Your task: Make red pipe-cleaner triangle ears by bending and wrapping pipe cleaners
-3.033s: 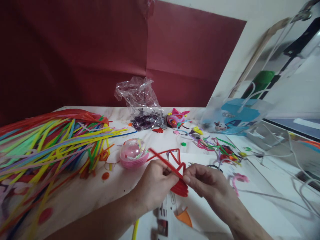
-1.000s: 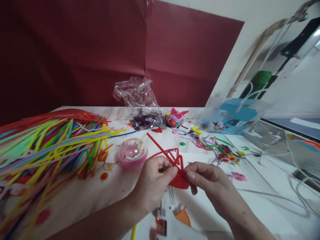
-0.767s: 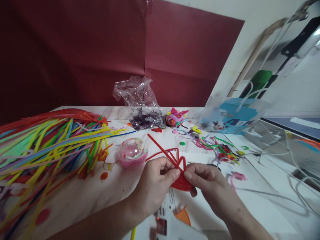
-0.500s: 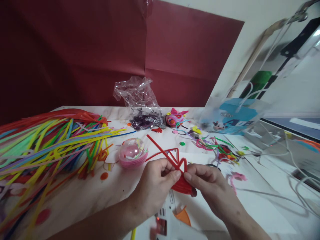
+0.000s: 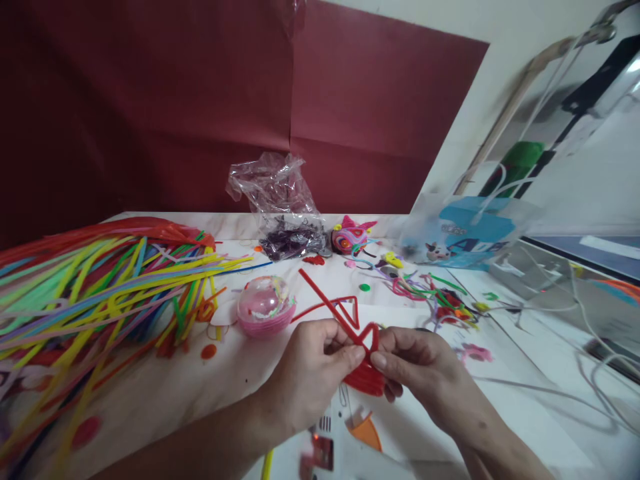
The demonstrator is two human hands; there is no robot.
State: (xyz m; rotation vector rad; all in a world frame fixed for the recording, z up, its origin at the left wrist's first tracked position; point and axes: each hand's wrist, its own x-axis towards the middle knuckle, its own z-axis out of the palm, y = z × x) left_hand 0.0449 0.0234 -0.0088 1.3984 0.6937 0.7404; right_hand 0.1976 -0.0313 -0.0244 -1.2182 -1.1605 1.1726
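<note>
Between my two hands is a piece made of red pipe cleaners (image 5: 364, 381), with a flat, ribbed body below and bent ends sticking up. My left hand (image 5: 315, 370) pinches it from the left, thumb near the base of a long straight end. On the other side my right hand (image 5: 417, 363) grips the right leg of a bent loop between thumb and fingers. Behind the hands lies a red bent pipe cleaner (image 5: 356, 310). To the left stands a clear ball with a pink lower half (image 5: 267, 307). A white glue gun (image 5: 345, 440) with an orange part lies below the hands.
A large heap of coloured pipe cleaners (image 5: 110, 287) covers the left. A clear plastic bag (image 5: 280, 200), a pink decorated ball (image 5: 350, 235) and a blue-white carrier bag (image 5: 465, 230) stand behind. Pipe cleaner scraps (image 5: 445, 300) and white cables (image 5: 595, 353) lie right.
The red piece and both hands have shifted slightly to the right. The bent loop leans a little further right, and more of my right fingers shows beneath the piece.
</note>
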